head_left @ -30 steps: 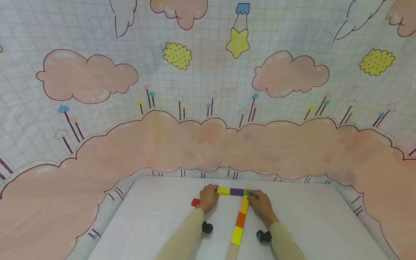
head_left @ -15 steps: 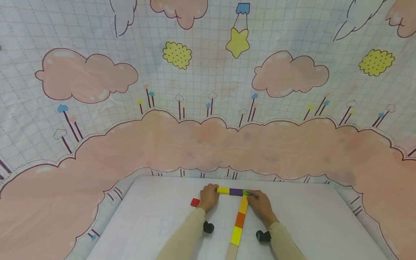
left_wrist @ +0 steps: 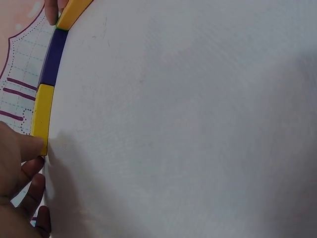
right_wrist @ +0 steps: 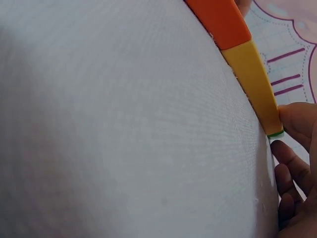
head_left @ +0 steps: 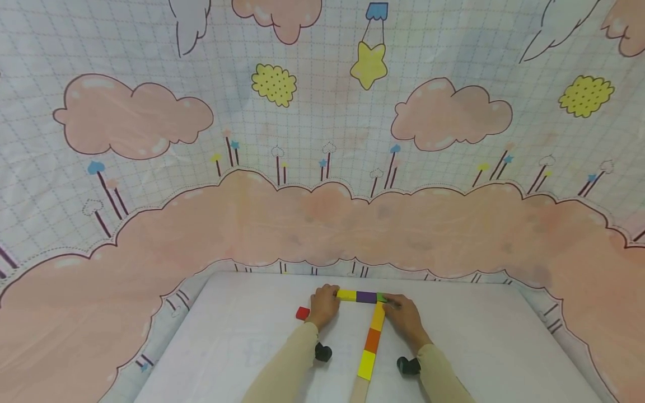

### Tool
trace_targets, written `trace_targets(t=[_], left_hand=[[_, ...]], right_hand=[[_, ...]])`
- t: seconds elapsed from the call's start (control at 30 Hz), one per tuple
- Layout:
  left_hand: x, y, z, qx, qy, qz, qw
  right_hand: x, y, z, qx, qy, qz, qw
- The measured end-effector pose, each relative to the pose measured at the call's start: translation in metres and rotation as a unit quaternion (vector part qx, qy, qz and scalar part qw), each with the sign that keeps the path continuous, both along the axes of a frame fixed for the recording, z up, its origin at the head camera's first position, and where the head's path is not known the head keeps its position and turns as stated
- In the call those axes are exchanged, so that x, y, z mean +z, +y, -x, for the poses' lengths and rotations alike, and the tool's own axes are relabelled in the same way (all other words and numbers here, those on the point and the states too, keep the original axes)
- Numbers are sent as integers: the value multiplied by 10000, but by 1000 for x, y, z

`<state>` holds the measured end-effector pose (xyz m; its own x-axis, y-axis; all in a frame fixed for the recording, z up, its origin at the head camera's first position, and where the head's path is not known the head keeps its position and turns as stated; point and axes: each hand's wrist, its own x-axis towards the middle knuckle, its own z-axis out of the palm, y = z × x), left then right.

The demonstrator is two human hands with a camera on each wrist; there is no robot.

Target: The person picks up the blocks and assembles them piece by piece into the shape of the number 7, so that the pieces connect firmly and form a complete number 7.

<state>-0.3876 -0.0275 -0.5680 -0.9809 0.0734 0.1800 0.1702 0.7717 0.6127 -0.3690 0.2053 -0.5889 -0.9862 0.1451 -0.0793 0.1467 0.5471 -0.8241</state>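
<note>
Far back on the white table, a short row runs sideways in the head view: a yellow block (head_left: 346,295), a purple block (head_left: 366,297) and a green block (head_left: 381,297). My left hand (head_left: 323,307) pinches the yellow block's outer end, thumb on top and index finger against the end face in the left wrist view. At the other end my right hand (head_left: 407,320) grips the green block, mostly hidden by the fingers. From the green end a line of blocks runs toward me: golden yellow (head_left: 377,316), orange (head_left: 372,340), yellow (head_left: 367,365), beige (head_left: 360,390).
A red block (head_left: 302,313) lies just left of my left hand. Dark wrist mounts (head_left: 322,352) hang by both sleeves. The white tabletop (head_left: 478,330) ends at a patterned cloth backdrop (head_left: 322,224) close behind the row.
</note>
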Motion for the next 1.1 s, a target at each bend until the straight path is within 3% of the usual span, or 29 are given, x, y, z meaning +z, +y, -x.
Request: trace_targets(t=[0.27, 0.73, 1.1], left_hand=[[2, -3, 0, -25, 26, -93, 10000], [9, -10, -6, -230, -174, -783, 9965], [6, -22, -11, -413, 158, -813, 9957]], right_hand=[[-1, -1, 1, 13, 7, 30, 10000], [-5, 0, 1, -46, -54, 17, 10000], [-6, -1, 3, -38, 13, -43, 10000]])
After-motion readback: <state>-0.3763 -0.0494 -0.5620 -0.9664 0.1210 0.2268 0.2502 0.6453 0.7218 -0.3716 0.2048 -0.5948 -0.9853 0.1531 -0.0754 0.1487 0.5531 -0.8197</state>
